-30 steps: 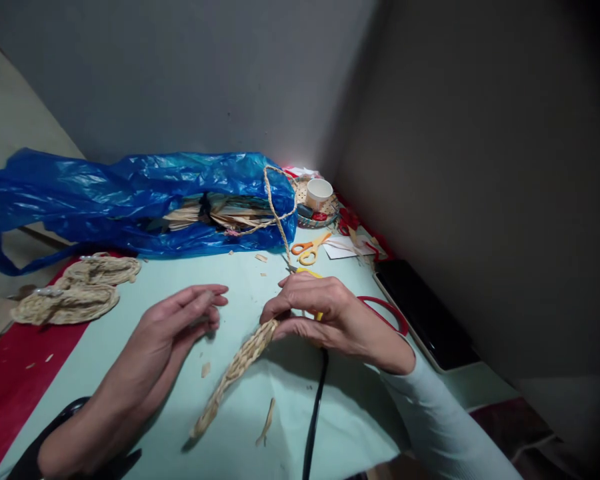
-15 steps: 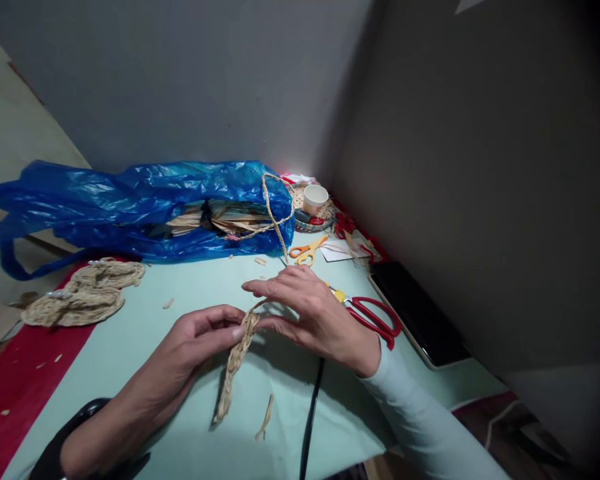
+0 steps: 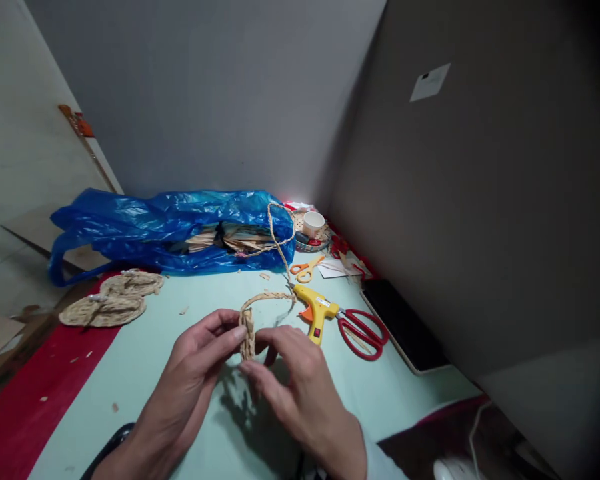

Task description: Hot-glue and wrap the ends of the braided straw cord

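A coiled braid of pale straw [image 3: 249, 337] stands on edge between my hands, above the pale green cloth. My left hand [image 3: 195, 363] pinches its left side between thumb and fingers. At its lower right, the thumb and bent fingers of my right hand [image 3: 303, 383] close on the same piece; the far fingertips are hidden. A loose plaited length [image 3: 267, 295] runs from its top toward a yellow glue gun [image 3: 320, 305] lying just beyond my right hand. Red-handled scissors [image 3: 365, 337] lie right of the glue gun.
A blue plastic bag [image 3: 130, 223] with dry straw [image 3: 247, 237] inside lies at the back. Two small woven straw slippers [image 3: 103, 311] sit at left. Orange-and-yellow scissors [image 3: 307, 268], a small basket [image 3: 305, 247] with a white cup [image 3: 313, 223], and a dark tablet [image 3: 405, 327] are farther right.
My right hand has come down from the strand above the braid to its lower end. The braid is more upright and looks shorter. The view has shifted, uncovering the glue gun.
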Demonstrator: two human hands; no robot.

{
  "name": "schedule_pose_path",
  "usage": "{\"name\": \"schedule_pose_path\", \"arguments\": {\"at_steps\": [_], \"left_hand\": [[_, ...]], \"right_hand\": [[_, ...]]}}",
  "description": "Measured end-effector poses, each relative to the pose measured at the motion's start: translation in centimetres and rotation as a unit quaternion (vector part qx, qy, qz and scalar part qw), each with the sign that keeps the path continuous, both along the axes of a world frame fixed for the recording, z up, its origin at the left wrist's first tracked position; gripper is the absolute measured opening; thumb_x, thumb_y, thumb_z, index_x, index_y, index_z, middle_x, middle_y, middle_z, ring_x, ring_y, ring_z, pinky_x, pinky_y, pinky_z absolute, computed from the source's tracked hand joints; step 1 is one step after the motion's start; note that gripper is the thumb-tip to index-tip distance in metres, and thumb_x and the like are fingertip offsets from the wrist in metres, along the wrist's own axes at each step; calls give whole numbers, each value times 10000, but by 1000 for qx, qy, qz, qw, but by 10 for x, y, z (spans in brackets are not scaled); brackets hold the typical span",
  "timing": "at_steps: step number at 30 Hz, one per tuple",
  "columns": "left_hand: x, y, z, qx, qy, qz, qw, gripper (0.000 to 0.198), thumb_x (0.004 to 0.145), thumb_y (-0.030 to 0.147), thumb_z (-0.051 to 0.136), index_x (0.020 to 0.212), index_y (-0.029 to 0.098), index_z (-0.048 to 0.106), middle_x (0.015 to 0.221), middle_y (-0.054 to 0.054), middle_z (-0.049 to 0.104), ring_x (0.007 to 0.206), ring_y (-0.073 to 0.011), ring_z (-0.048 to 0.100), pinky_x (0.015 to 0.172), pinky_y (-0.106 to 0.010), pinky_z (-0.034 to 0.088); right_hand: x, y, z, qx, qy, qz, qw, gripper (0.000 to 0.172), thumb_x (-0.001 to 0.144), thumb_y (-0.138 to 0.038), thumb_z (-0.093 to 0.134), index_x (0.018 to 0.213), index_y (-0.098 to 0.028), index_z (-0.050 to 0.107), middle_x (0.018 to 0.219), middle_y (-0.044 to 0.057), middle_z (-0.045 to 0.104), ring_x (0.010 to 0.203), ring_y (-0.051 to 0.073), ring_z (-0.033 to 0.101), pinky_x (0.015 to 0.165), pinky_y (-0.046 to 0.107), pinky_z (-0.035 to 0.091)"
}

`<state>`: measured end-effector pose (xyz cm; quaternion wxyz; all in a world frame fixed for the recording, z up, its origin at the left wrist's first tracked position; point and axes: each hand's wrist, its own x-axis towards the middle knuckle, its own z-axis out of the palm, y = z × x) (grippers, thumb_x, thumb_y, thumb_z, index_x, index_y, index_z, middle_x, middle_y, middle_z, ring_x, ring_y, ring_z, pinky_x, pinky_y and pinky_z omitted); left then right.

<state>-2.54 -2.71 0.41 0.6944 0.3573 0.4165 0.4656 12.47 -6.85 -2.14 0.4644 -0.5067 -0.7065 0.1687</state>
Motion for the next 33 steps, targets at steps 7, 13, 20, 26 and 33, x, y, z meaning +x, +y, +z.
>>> {"name": "schedule_pose_path", "arguments": {"at_steps": [7, 13, 20, 26, 33], "left_hand": [[3, -28, -5, 3, -9, 5, 1000, 235, 665, 269, 905, 845, 209, 767, 830, -2, 748, 884, -170, 665, 791, -204, 524], [0, -39, 1, -26, -4, -48, 998, 277, 712, 325, 891, 938, 218, 774, 880, -32, 757, 847, -198, 674, 762, -268, 528], [10, -39, 1, 74, 130, -49, 988, 254, 752, 419, 854, 897, 237, 753, 839, 5, 708, 814, -172, 628, 721, -233, 499], [19, -38, -1, 72, 136, -64, 986, 261, 749, 395, 833, 676, 189, 691, 676, 20, 621, 672, -135, 534, 639, -220, 455], [28, -25, -13, 42, 155, -11, 987, 284, 712, 390, 868, 657, 176, 689, 644, 32, 584, 621, -103, 496, 580, -177, 438]], "right_hand": [[-7, -17, 4, -81, 22, 27, 996, 198, 1000, -216, 579, 804, -196, 552, 788, 4, 600, 797, 186, 557, 808, 317, 396], [11, -28, 16, -162, 54, 62, 983, 193, 987, -250, 643, 806, -189, 614, 799, -13, 636, 800, 162, 570, 764, 277, 381], [21, -32, 10, -201, 80, 103, 971, 206, 970, -280, 645, 789, -184, 625, 735, -35, 599, 695, 126, 520, 629, 256, 315], [27, -35, 2, -187, 63, 103, 975, 248, 934, -216, 666, 744, -195, 508, 712, -44, 503, 711, 132, 454, 691, 274, 297], [23, -29, -11, -196, 32, 78, 977, 160, 990, -225, 607, 838, -186, 578, 774, -2, 572, 751, 169, 488, 724, 300, 311]]}}
